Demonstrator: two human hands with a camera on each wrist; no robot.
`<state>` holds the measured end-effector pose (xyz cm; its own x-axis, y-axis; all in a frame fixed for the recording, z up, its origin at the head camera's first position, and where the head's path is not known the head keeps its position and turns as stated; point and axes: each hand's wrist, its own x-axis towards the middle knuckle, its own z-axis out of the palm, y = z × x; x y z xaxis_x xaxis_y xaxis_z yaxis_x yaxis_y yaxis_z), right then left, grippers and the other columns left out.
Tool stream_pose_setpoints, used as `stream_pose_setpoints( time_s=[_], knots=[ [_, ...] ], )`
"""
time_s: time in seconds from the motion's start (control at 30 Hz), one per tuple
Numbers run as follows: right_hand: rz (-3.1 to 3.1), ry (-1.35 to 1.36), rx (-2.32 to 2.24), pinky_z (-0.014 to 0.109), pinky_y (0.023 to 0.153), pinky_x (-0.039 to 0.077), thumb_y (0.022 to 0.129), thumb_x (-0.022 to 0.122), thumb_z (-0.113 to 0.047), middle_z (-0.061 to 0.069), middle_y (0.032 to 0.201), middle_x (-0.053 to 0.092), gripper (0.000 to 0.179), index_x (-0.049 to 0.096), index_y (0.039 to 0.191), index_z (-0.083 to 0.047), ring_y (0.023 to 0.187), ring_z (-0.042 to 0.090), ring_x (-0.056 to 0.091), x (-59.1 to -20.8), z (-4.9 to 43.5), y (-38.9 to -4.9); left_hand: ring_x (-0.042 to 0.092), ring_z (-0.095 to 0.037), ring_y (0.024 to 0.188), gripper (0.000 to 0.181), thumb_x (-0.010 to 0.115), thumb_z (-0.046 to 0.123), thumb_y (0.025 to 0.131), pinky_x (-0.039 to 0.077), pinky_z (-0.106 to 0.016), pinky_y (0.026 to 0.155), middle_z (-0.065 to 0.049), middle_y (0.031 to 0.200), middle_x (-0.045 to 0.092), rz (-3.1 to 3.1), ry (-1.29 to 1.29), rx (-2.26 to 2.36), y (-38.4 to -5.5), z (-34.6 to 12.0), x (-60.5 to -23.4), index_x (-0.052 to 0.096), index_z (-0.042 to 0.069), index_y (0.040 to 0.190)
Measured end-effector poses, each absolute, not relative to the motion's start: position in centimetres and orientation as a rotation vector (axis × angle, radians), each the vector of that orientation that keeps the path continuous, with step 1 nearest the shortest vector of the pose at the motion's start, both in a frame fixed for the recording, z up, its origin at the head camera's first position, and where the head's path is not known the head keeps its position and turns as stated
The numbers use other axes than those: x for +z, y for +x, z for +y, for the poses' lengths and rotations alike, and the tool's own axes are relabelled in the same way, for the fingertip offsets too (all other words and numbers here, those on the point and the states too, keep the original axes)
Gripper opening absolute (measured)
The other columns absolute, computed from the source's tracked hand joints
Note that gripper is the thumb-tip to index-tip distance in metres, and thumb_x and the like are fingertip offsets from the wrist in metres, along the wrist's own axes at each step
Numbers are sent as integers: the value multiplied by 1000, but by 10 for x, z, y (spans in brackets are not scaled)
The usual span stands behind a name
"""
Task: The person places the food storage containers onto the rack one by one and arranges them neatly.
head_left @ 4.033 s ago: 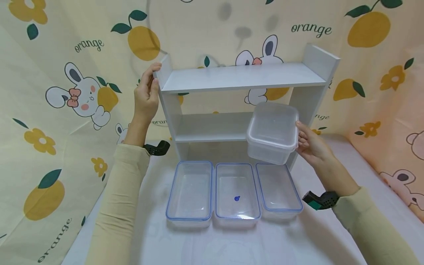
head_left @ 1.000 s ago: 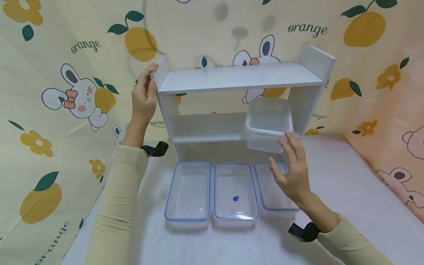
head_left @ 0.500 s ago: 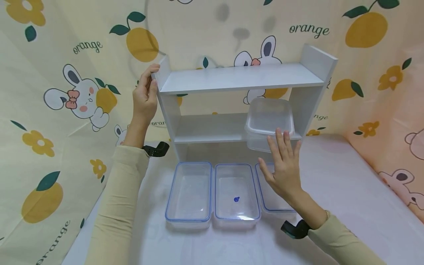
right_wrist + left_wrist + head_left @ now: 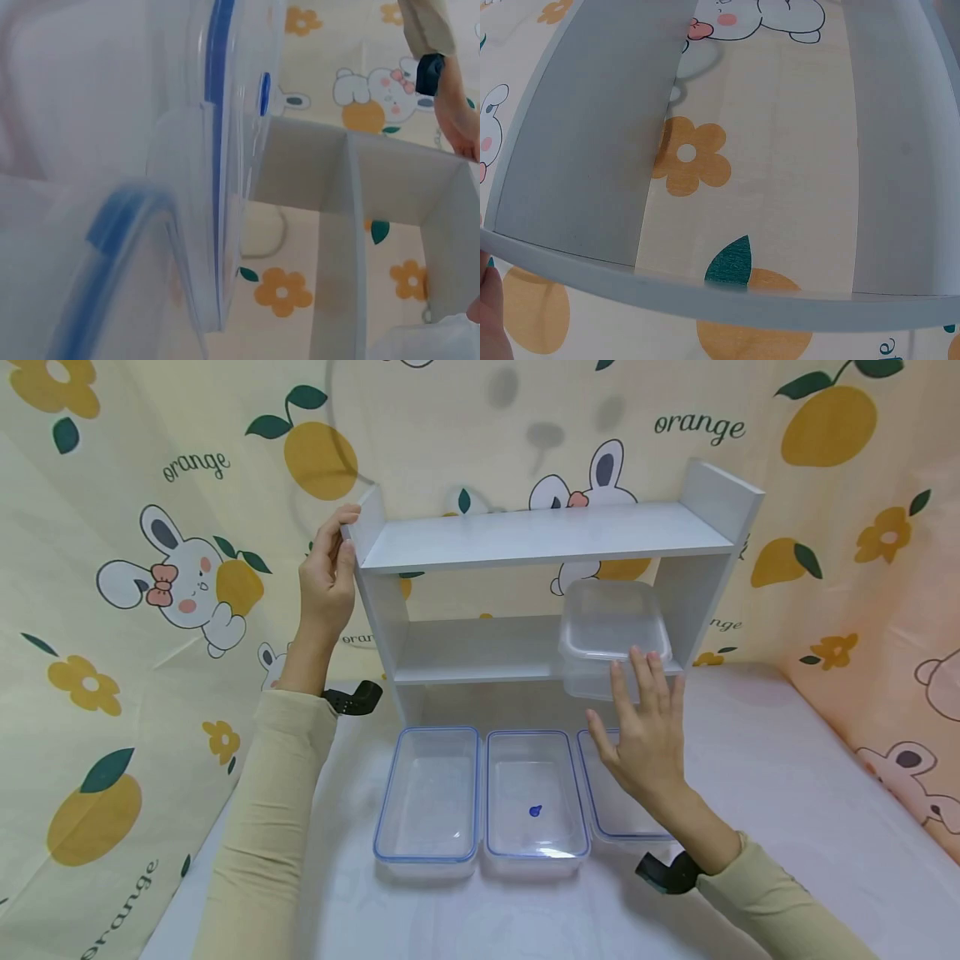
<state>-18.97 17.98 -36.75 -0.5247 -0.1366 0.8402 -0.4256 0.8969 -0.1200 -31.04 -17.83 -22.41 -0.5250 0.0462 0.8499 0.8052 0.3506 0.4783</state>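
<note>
Right fingers — straight, slightly spread — touch a clear box.

Four seconds ago the right hand pinched the side of the frosted lidded container right of centre; now it has let go, its fingers straight and pointing up at the container's lower front. The hand has moved left and down in the frame, and its black wrist camera and sleeve with it. The container has risen in the frame and gone back onto the middle shelf, its front jutting past the edge; since half a second ago it has edged slightly further right and up. The right blue-rimmed box, its back rim overlapped earlier by the container, is now partly hidden by the hand
</note>
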Motion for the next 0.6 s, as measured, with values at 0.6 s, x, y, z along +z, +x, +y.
stream_pose_setpoints(
  time_s=[0.6],
  knots=[
    [-2054, 427, 380, 50, 128, 12, 96, 43, -36, 27, 149, 36, 64, 36, 144, 6, 147, 37, 26, -363, 199, -204, 43, -18, 141, 33, 39, 5, 101, 33, -26, 121, -19, 142, 51, -1845, -740, -1224, -310, -178, -224, 48, -10, 129]
  ],
)
